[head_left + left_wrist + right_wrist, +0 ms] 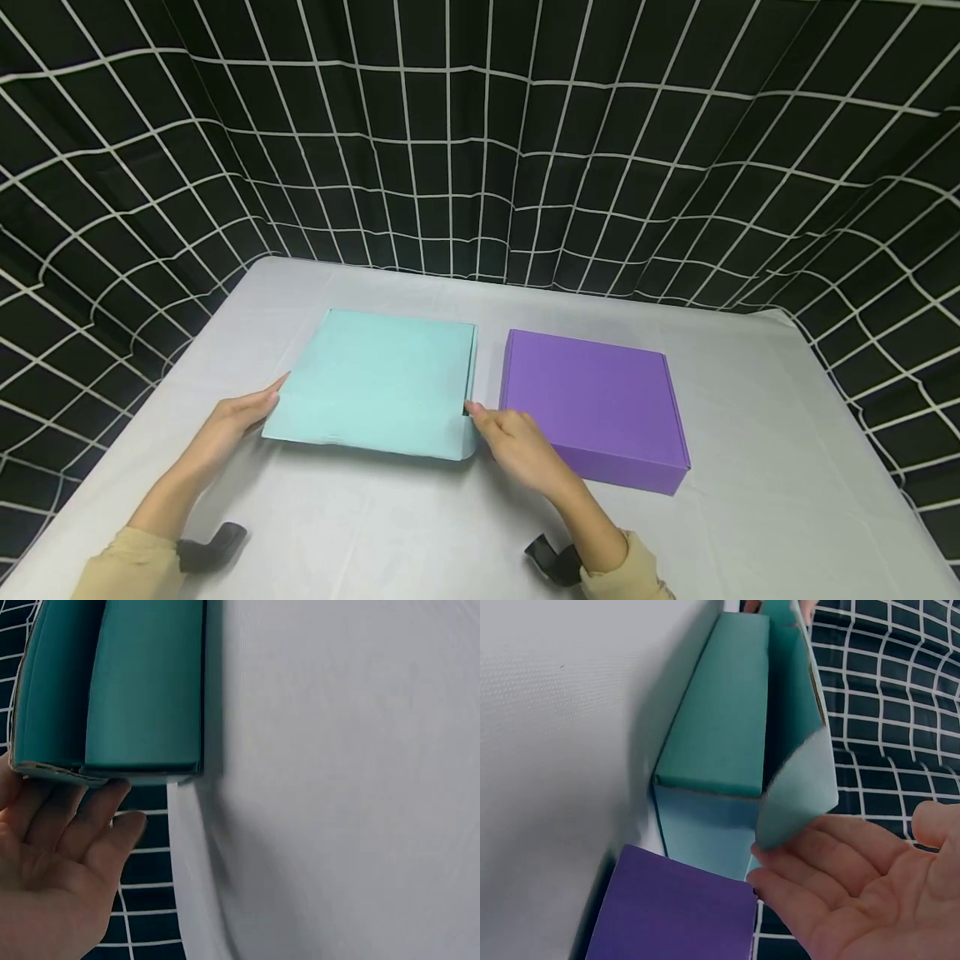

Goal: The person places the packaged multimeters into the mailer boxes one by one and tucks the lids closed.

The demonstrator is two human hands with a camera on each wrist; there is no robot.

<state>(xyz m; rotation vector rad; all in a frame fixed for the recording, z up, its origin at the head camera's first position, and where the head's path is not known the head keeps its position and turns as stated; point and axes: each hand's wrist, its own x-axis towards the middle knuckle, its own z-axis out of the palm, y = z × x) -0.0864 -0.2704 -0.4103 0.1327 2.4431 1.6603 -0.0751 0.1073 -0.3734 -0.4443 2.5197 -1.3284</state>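
Observation:
A light teal cardboard box (378,379) lies on the table, its lid raised a little along the near edge. In both wrist views the front wall (146,690) shows below the lifted lid, with a dark gap between them. My left hand (243,410) is at the lid's left edge, the fingers reaching to its near corner. At the right near corner, my right hand (517,442) touches the lid's side flap (802,787) with extended fingertips, the thumb held apart. What lies inside the box is hidden.
A closed purple box (596,400) lies just right of the teal one, close to my right hand. A white cloth (367,533) covers the table. Black curtains with a white grid (480,150) hang behind and at both sides.

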